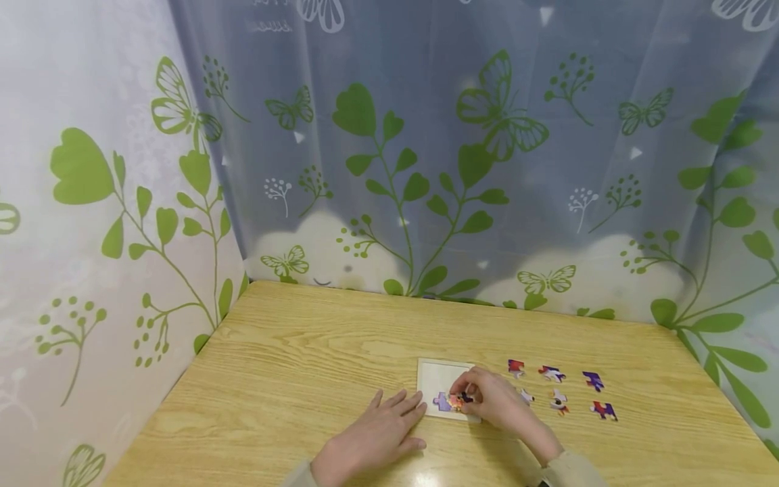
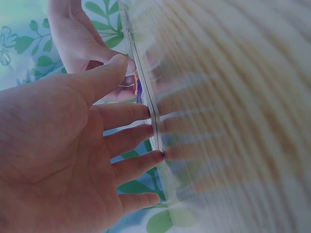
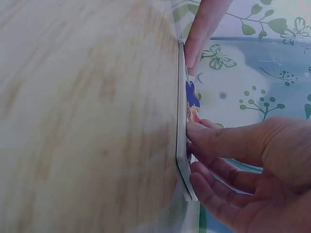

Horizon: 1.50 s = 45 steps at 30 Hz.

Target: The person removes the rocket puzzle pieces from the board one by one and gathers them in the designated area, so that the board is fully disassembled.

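A small square puzzle tray [image 1: 437, 375] with a pale rim lies on the table. In its lower part sit a purple puzzle piece [image 1: 441, 402] and a red-orange one [image 1: 454, 402]. My right hand [image 1: 500, 400] reaches over the tray's right side, thumb and fingers pinching a puzzle piece [image 1: 467, 398] mostly hidden by them. In the right wrist view that thumb [image 3: 214, 138] is low against the tray. Palm down, my left hand [image 1: 382, 433] has its fingers spread and straight; their tips touch the tray's left edge, as the left wrist view also shows.
Right of the tray lie several loose puzzle pieces: a red and purple one [image 1: 516, 367], a white and purple one [image 1: 552, 373], a purple one [image 1: 593, 381], a white one [image 1: 558, 402] and a red one [image 1: 604, 410]. A leaf-patterned curtain [image 1: 389, 169] borders the wooden table [image 1: 292, 358].
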Motion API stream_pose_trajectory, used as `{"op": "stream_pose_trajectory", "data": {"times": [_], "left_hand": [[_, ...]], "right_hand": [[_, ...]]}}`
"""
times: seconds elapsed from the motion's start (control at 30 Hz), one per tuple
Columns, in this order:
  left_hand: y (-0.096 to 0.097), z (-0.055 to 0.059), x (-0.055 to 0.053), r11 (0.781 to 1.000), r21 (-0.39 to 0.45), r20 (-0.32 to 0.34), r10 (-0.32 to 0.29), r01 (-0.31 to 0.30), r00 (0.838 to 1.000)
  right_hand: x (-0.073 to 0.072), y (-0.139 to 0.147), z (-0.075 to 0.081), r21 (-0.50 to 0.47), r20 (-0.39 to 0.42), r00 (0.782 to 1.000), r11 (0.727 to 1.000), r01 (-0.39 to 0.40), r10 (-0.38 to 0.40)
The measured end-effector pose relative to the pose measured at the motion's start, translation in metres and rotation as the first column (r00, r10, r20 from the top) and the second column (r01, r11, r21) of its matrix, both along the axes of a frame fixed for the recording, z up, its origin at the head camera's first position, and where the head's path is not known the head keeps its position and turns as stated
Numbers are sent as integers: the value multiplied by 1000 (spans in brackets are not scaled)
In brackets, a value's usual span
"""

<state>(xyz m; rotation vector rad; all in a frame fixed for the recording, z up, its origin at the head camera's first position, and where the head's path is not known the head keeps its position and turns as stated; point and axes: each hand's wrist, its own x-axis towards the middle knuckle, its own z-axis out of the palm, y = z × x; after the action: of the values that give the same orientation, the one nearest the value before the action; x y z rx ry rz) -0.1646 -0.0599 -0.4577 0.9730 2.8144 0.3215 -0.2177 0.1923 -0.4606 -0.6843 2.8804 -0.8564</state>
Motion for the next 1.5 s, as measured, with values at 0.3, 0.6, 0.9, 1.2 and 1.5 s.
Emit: {"op": "stream_pose_trajectory", "data": {"times": [0.3,0.6,0.9,1.2,1.5], "left_hand": [[0,0,-1,1000,0,-10,-12,12,1000],[1,1,1,1000,-7,-21,-12,11,1000],[2,0,1,1000,-20,-36,-6,5,999],[2,-1,1,1000,-14,-39,-8,7,999],[1,-1,3,1000,-8,-28,-4,4,1000]], "right_hand": [[-2,2,2,-79,38,999,997,-23,26],[-2,-3,4,-115,56,998,993,-9,15],[-3,-2,4,-182,34,999,983,9,-3],[-3,10,4,-263,45,997,962,79,-70],[-1,33,3,-340,113,989,931,132,-99]]}}
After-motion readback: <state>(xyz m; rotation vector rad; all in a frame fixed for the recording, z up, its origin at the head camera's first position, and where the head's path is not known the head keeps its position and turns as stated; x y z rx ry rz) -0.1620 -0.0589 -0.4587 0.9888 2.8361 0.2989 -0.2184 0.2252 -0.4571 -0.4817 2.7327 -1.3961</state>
